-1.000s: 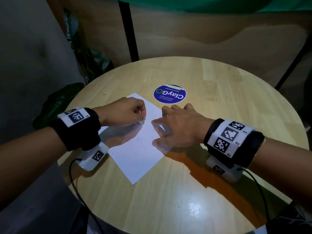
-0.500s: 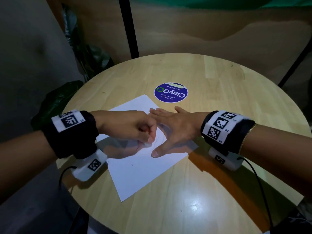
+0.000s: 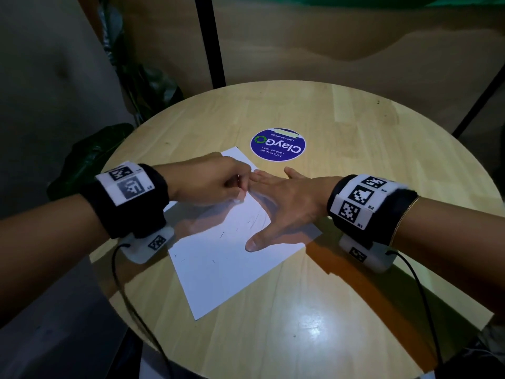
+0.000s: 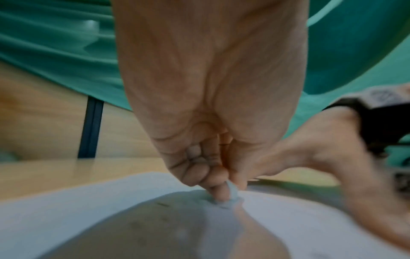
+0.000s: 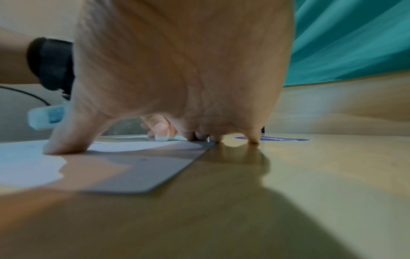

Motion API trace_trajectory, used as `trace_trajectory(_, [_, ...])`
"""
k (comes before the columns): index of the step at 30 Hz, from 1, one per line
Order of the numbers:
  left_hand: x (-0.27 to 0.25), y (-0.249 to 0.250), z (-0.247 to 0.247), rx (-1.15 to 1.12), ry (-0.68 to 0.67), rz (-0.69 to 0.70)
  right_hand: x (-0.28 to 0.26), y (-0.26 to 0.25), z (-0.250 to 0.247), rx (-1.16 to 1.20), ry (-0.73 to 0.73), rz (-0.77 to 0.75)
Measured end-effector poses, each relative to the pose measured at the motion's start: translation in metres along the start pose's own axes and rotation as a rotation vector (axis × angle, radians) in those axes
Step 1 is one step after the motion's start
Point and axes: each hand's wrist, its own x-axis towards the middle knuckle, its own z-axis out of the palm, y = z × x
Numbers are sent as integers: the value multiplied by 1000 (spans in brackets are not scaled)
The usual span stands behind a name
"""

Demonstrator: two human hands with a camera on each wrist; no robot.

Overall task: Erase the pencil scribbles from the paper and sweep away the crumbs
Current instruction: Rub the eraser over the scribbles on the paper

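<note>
Lying diagonally, paper [image 3: 232,258] points a corner toward sticker [image 3: 278,144].

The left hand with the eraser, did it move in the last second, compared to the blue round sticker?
Yes. The left hand slid the eraser across the paper, first toward the person, away from the blue sticker, then back toward it.

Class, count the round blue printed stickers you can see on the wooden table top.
1. The round blue printed sticker lies flat on the round wooden table, just beyond the far corner of the white paper sheet. Others could hide under the paper or hands.
</note>
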Motion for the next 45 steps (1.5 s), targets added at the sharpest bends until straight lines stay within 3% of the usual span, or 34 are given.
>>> trace_trajectory(4, [-9, 19, 8, -134, -230, 51, 0, 0, 1, -15, -6, 5])
trace_trajectory(5, [-8, 18, 6, -132, -228, 39, 0, 0, 2, -15, -9, -1])
trace_trajectory(9, [-2, 5, 3, -2, -11, -3, -2, 0, 1, -10, -7, -25])
trace_trajectory(14, [-9, 21, 8, -152, -264, 43, 4, 3, 4, -50, -20, 5])
trace_trajectory(18, [-2, 12, 8, -4, -14, 58, 4, 2, 3, 26, 28, -47])
trace_trajectory(22, [-8, 23, 12, -141, -211, 84, 5, 3, 5, -47, -18, -10])
trace_trajectory(27, [0, 16, 15, -34, 2, 51, 2, 0, 3, 24, 17, -54])
trace_trajectory(31, [-6, 26, 14, -156, -189, 59, 5, 1, 5, -52, -15, -27])
trace_trajectory(35, [-3, 17, 16, -45, 4, 38, 3, 0, 4, 10, 20, -44])
trace_trajectory(40, [-6, 26, 16, -109, -126, 46, 4, 1, 4, -33, -8, -26])
trace_trajectory(43, [0, 21, 14, -61, 34, -4, 2, 2, 1, 46, 0, -51])
trace_trajectory(45, [-2, 23, 16, -98, 17, 8, 2, 5, 0, 52, -2, -45])
